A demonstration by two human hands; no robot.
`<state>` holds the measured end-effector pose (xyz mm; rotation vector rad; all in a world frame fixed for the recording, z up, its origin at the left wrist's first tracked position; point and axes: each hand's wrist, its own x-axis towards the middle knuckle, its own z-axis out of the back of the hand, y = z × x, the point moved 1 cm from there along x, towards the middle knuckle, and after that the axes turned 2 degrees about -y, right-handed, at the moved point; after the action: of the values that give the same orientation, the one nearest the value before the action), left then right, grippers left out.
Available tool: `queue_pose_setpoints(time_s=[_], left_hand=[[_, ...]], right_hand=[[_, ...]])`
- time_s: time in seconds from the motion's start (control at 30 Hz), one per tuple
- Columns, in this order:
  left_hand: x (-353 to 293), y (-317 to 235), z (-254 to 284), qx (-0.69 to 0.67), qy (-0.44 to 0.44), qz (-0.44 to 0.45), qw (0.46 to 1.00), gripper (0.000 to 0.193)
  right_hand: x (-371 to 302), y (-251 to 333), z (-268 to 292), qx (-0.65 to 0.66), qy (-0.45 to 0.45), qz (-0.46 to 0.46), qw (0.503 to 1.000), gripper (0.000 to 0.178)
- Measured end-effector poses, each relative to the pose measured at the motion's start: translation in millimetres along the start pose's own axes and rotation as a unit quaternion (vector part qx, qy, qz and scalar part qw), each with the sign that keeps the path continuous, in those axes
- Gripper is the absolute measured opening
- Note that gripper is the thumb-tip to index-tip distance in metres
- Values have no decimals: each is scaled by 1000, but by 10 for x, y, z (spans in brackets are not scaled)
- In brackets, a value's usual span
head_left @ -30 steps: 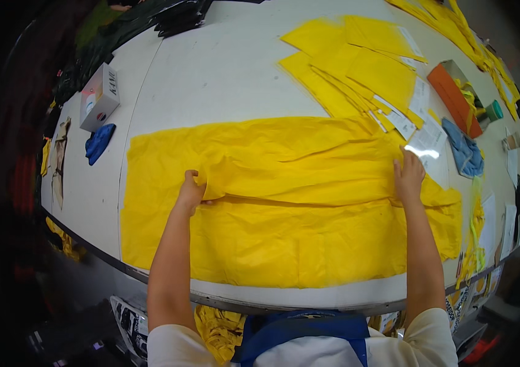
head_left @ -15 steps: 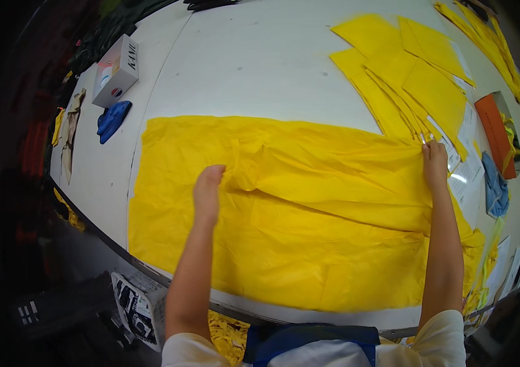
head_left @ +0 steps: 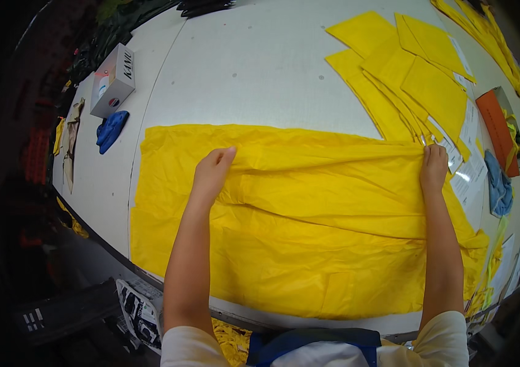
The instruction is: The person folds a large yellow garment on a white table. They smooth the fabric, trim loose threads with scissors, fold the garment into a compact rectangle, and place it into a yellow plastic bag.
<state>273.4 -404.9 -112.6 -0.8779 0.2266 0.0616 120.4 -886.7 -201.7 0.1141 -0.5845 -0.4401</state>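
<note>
A large piece of yellow fabric (head_left: pixel 297 269), wrinkled and layered, lies across the near part of the white table. Creases run lengthwise through it, and a small rectangular patch shows near its front edge. My left hand (head_left: pixel 214 171) is closed, pinching a fold of the fabric left of its middle. At the far right corner, the fingers of my right hand (head_left: pixel 434 165) are pressed together on the fabric's edge. Between the two hands the upper layer is drawn fairly straight.
Several flat yellow fabric pieces (head_left: pixel 407 79) lie beyond my right hand, over papers (head_left: pixel 469 177). Further right are an orange box (head_left: pixel 497 131) and a light-blue cloth (head_left: pixel 497 186). At the left stand a white box (head_left: pixel 116 82) and a dark-blue cloth bundle (head_left: pixel 112 129). A basket (head_left: pixel 141 315) sits below the table edge.
My left hand has moved up and slightly right and now pinches the fabric. The bunched fold beside it has been pulled flatter. My right hand stays at the corner.
</note>
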Motion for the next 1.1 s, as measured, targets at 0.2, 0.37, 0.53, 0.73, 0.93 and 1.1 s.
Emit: queue_pose_setpoints(time_s=[0.2, 0.37, 0.53, 0.73, 0.93, 1.1], left_hand=[[447, 356, -247, -118, -80, -42, 989, 18], [551, 315, -466, 197, -102, -97, 970, 13], [718, 179, -254, 153, 20, -65, 986, 13], [734, 94, -54, -101, -14, 92, 991, 24], [430, -191, -441, 341, -101, -336, 872, 44], [542, 368, -725, 328, 60, -217, 917, 55]], right_hand=[[-37, -7, 13, 14, 9, 12, 1000, 10], [4, 59, 31, 50, 0, -8, 999, 10], [15, 28, 11, 47, -4, -2, 999, 10], [11, 31, 11, 43, -5, -5, 999, 9], [9, 34, 29, 42, -8, -8, 999, 9], [18, -14, 19, 53, 29, -26, 998, 13]])
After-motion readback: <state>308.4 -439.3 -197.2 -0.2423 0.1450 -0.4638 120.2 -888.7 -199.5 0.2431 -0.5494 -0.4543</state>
